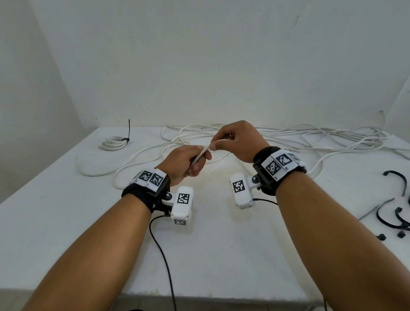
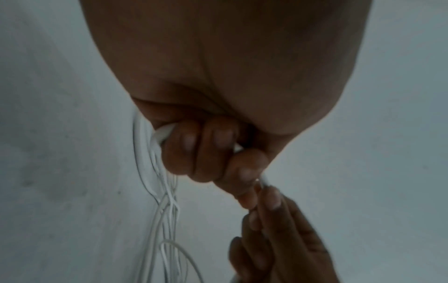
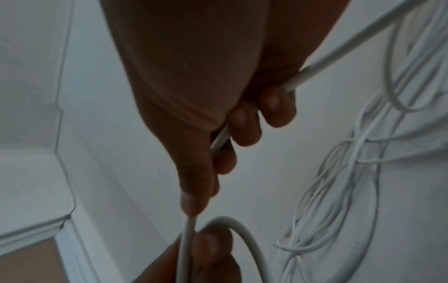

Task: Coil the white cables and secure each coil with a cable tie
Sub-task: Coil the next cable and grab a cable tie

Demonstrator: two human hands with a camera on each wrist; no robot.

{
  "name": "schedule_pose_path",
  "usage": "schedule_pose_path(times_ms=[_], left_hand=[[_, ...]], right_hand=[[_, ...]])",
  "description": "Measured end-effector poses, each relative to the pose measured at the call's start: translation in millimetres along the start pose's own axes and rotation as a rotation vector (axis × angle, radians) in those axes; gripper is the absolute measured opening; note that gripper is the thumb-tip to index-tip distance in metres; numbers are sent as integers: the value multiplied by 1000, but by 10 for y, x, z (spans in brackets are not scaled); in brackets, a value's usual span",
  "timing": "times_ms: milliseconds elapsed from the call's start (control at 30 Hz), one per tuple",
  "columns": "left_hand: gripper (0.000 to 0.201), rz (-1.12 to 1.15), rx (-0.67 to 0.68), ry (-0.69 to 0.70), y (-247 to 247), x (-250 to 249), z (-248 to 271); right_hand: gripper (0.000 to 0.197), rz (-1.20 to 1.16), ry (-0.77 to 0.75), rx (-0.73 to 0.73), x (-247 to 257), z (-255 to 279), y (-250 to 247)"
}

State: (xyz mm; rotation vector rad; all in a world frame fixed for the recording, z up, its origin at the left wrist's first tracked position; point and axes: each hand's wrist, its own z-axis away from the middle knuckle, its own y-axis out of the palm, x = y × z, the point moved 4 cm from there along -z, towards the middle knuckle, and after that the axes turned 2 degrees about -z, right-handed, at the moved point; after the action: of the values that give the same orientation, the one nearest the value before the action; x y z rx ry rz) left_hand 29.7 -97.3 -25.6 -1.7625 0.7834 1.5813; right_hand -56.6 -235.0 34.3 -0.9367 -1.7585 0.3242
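Both hands hold one white cable [image 1: 203,153] above the middle of the white table [image 1: 57,220]. My left hand [image 1: 187,160] has its fingers curled round the cable [image 2: 164,134], which leaves the fist on both sides. My right hand [image 1: 232,142] pinches the same cable [image 3: 219,142] just beyond, thumb against fingers, and the cable runs on out of its palm [image 3: 339,49]. Loose white cables [image 1: 293,137] sprawl tangled across the back of the table. One finished coil [image 1: 113,143], bound with a black cable tie [image 1: 128,134], lies at the back left.
Several black cable ties [image 1: 399,208] lie at the table's right edge. A white wall [image 1: 203,50] stands right behind the table. Black sensor leads [image 1: 163,258] hang from my wrists over the front edge. Loose cable loops [image 1: 129,166] lie left of my hands.
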Motion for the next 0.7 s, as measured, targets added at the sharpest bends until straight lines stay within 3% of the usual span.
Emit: schedule_pose_path(times_ms=[133, 333, 500, 700], left_hand=[[37, 209, 33, 24, 103, -58, -59], [33, 568, 158, 48, 370, -104, -69], [31, 662, 210, 81, 372, -2, -8], [25, 786, 27, 107, 311, 16, -75]], right_hand=[[9, -157, 36, -137, -205, 44, -5], [14, -193, 71, -185, -389, 88, 81], [38, -92, 99, -96, -431, 159, 183], [47, 109, 181, 156, -396, 207, 353]])
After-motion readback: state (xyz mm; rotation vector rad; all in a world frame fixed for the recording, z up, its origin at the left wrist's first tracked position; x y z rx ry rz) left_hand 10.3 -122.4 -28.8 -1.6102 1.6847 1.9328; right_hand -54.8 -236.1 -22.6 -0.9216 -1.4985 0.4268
